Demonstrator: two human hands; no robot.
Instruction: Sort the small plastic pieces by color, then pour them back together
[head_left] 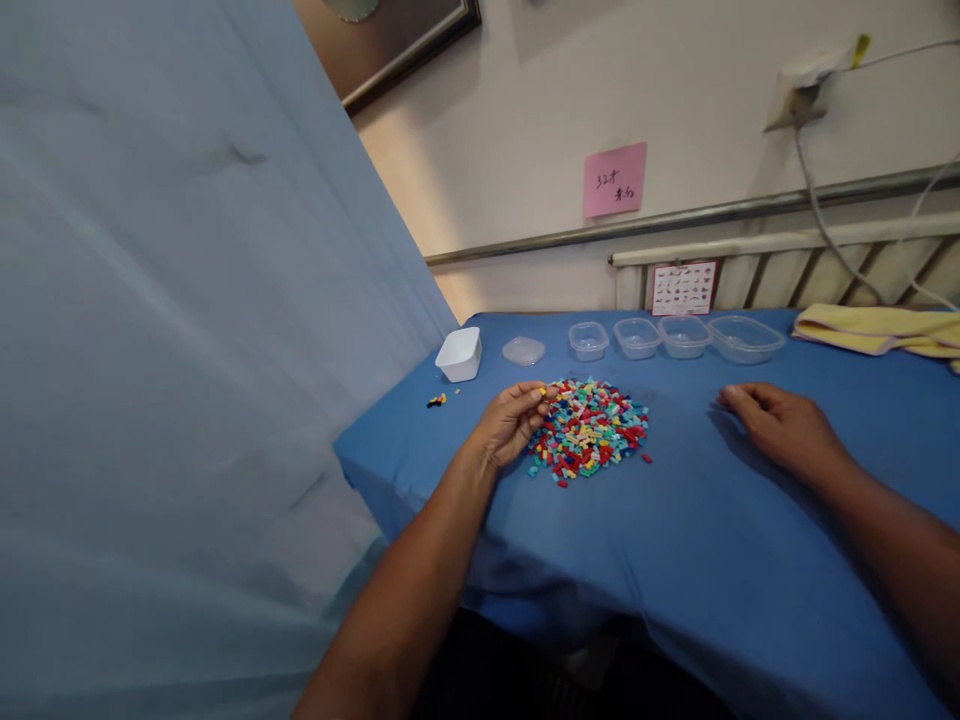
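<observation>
Over the left edge of the pile, my left hand (516, 420) pinches a small yellow toy brick (544, 391) between thumb and fingertips. Beneath and beside it spreads a heap of tiny coloured bricks (592, 435), mostly red, turquoise, yellow and blue. My right hand (784, 425) is at the table to the right of the heap, apart from it, with its fingers curled in. Whether anything is inside those curled fingers is hidden. A few black and yellow pieces (436, 401) lie apart at the left, in front of a white tub (460, 353).
Along the back stand several clear plastic containers (637, 338), with a clear lid (523, 350) to their left. A yellow cloth (877, 328) lies at the back right. A printed picture card (683, 289) leans by the radiator. Blue cloth covers the table (675, 530); a pale curtain (187, 350) hangs left.
</observation>
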